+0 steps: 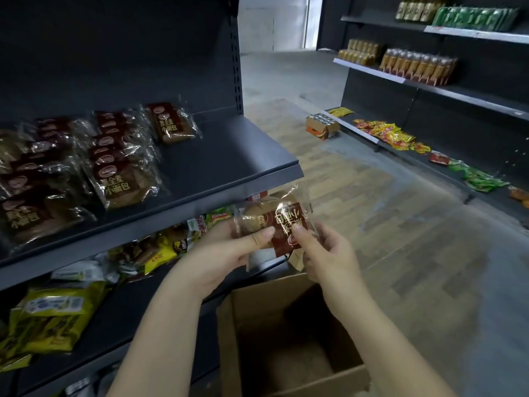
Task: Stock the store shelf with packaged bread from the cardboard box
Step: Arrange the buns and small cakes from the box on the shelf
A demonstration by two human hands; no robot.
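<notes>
- Brown bread packet [272,224] in clear wrap with a dark red label, held in the air between both hands, just past the front edge of the shelf [229,156] and above the cardboard box [266,308].
- Left hand [226,259] gripping the packet's left end, thumb pressed on top, fingers curled under.
- Right hand [329,253] pinching the right end, thumb on the red label, fingers behind the wrap.
- Open box directly below the hands, flaps up; contents too dark to tell.
- Rows of matching bread packets [123,173] already lying on the left part of the dark shelf, one single packet [171,123] near the back; bare shelf to their right.
- Yellow snack bags [51,316] on the shelf below.
- Across the aisle, another shelf unit with sachets [392,136], and a small carton of cans [322,126] on the floor.
</notes>
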